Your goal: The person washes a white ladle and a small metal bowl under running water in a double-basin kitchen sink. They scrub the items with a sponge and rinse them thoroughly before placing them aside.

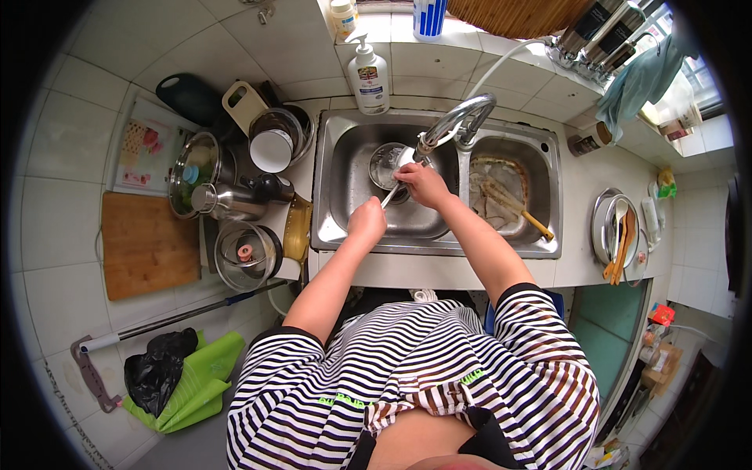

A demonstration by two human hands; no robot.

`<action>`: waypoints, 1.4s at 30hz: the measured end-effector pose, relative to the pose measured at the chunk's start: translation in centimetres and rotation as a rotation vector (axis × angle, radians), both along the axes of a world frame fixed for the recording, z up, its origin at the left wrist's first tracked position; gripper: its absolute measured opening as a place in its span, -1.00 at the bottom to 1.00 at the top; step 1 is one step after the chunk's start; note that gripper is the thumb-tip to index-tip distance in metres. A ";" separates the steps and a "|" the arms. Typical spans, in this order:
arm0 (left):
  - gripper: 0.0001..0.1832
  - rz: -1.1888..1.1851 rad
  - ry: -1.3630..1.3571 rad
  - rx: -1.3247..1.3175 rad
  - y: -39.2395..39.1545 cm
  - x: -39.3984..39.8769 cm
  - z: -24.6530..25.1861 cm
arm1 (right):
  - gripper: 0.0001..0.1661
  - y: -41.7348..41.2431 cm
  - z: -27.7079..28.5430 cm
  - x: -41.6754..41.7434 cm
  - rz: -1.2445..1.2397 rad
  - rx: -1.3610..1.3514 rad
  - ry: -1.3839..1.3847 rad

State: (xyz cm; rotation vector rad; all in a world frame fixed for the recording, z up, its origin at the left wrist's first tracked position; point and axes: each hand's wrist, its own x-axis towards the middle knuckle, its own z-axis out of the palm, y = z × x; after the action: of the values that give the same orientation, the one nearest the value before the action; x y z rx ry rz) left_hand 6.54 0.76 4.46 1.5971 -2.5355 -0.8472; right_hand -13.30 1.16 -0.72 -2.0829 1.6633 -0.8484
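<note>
Over the left basin of a stainless steel double sink [346, 235], my left hand [368, 224] is closed around the lower end of a thin metal utensil [390, 195]. My right hand [424, 185] grips its upper part, just under the chrome faucet [443, 130]. A white rounded piece shows beside my right fingers; whether it belongs to the utensil I cannot tell. Below the hands a metal bowl [380, 166] rests in the basin, partly covered by them. In the right basin a brush with a yellow handle [537, 225] leans among stained, wet-looking matter.
A pump bottle [370, 82] stands behind the sink. Left of it are stacked pots with a white bowl [271, 150], a steel flask [226, 201], a glass lid [235, 258] and a wooden cutting board [150, 245]. Plates with wooden utensils [623, 247] lie on the right counter.
</note>
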 end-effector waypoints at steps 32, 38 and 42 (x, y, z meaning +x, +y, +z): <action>-0.78 0.208 0.245 0.155 0.4 -3.8 -2.5 | -0.78 0.9 -1.6 3.1 -0.685 0.300 -1.017; -0.79 0.218 0.270 0.122 1.2 -5.1 -3.0 | -0.67 1.0 -0.2 2.9 -0.696 0.434 -1.241; -0.74 0.157 0.324 0.398 1.3 -5.8 -2.9 | -0.50 0.8 -0.7 1.5 -0.732 0.603 -1.172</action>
State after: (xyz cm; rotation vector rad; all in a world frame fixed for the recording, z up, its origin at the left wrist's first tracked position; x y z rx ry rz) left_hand 0.77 2.04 1.56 1.5603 -2.0830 -1.5198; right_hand -11.79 1.97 -1.43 -0.3197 1.5742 -1.2008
